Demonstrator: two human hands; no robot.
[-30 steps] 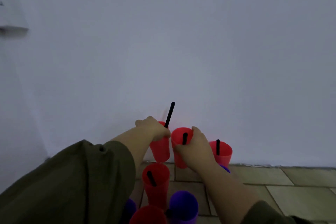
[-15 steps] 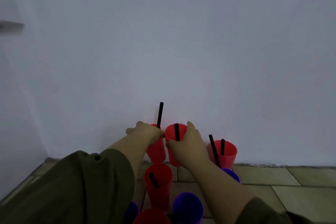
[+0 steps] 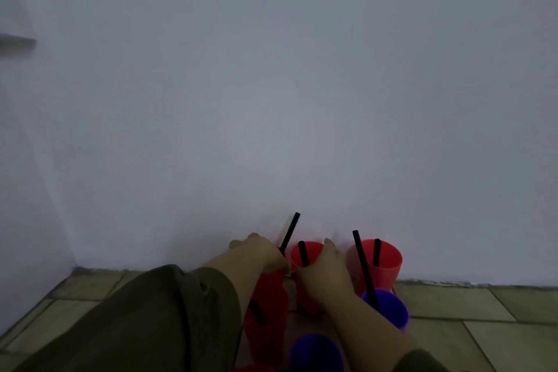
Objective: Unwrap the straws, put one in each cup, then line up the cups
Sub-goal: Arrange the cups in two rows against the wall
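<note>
Several red and purple cups with black straws stand on the tiled floor against a pale wall. My left hand (image 3: 262, 254) grips the rim of a red cup (image 3: 268, 284) whose straw (image 3: 289, 232) sticks up and leans right. My right hand (image 3: 324, 269) wraps the middle red cup (image 3: 305, 257), which holds a short black straw. To the right stands a third red cup (image 3: 382, 266) with a straw. In front of it a purple cup (image 3: 391, 308) holds a long straw (image 3: 363, 269). Nearer me are another red cup (image 3: 264, 326) and a purple cup (image 3: 315, 352).
The wall meets the floor right behind the back cups. A corner of the room lies at the left (image 3: 74, 266). Beige floor tiles (image 3: 483, 311) stretch out to the right. My olive sleeve (image 3: 151, 320) covers the lower left.
The view has tilted up, so cups and hands sit lower in the frame. Both hands keep their cups by the wall. The purple cup with the long straw shows more fully.
</note>
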